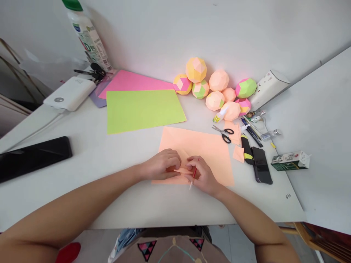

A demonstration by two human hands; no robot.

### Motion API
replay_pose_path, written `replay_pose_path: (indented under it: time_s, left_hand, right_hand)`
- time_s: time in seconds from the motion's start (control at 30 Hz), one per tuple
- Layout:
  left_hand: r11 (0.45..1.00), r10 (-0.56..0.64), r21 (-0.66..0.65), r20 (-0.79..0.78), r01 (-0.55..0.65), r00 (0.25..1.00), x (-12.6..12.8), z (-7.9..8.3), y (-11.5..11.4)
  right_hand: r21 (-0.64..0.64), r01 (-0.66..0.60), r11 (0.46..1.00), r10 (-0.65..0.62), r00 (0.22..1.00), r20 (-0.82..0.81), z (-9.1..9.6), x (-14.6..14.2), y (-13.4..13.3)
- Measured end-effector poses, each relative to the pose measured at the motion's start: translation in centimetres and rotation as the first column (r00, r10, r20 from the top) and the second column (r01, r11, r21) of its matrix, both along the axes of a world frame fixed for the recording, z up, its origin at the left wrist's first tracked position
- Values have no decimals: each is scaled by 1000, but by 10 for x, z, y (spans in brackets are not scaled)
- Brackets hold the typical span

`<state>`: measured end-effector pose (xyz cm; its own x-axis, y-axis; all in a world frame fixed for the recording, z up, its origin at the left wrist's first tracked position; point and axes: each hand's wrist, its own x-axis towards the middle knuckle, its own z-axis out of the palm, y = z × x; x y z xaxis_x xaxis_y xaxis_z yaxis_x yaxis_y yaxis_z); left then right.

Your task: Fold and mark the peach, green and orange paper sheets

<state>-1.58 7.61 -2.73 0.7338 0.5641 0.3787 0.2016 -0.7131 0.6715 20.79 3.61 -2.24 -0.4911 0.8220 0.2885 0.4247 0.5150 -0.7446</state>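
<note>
My left hand (168,164) is closed, its fingers pinching the left side of a small peach paper piece (183,170) that looks folded. My right hand (204,177) grips the right side of that piece, with a thin red pen (195,172) with a whitish end tucked between its fingers. Both hands are over a large peach paper sheet (216,157) lying flat on the table. Fingers hide part of the small piece. Right of the sheet's upper edge lie scissors (223,133) with black handles, near small peach paper scraps (238,153).
Several faceted paper balls (219,80) stand along the wall, a glue bottle (220,114) before them. Green (145,111) and pink sheets (131,81) lie behind left. A utility knife (247,149), phone (261,165) and drink carton (290,160) are rightward; a white power bank (70,93) is leftward.
</note>
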Motion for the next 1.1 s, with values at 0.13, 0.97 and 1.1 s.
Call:
replay_pose_path:
  time_s: [0.13, 0.97, 1.1]
  left_hand:
    - [998, 47, -48, 36, -45, 998, 3, 2, -3]
    - [996, -94, -9, -102, 94, 990, 4, 2, -2]
    - [995, -97, 10, -135, 99, 986, 4, 4, -2]
  right_hand:
    - [-20, 36, 999, -37, 995, -89, 1, 2, 0]
    - [78, -151, 985, 160, 978, -131, -1, 9, 2]
    - [88, -151, 985, 161, 980, -116, -2, 10, 2]
